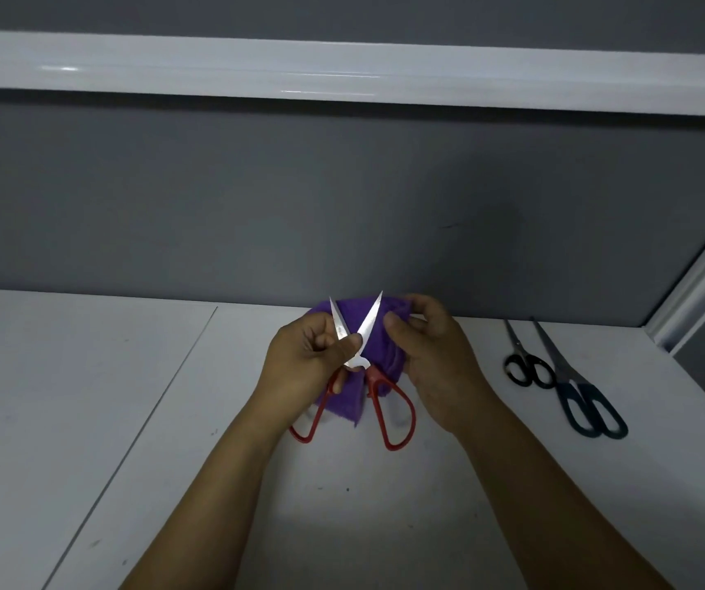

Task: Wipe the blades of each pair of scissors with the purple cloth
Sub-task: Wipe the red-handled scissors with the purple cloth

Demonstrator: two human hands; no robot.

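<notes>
Head view: white table [86, 419], teal scissors [566, 387], grey wall [257, 198], white rail [342, 70]

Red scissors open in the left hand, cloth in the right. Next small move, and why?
Probably fold the purple cloth over the right-side blade of the red scissors and wipe toward the tip: the blades stand spread, the cloth lies behind them, the right hand pinches it beside that blade, the left hand grips near the pivot.

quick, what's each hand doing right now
Left hand: grip closed on the red scissors near the pivot, blades spread open.
Right hand: grip pinching the purple cloth behind the blades.
</notes>
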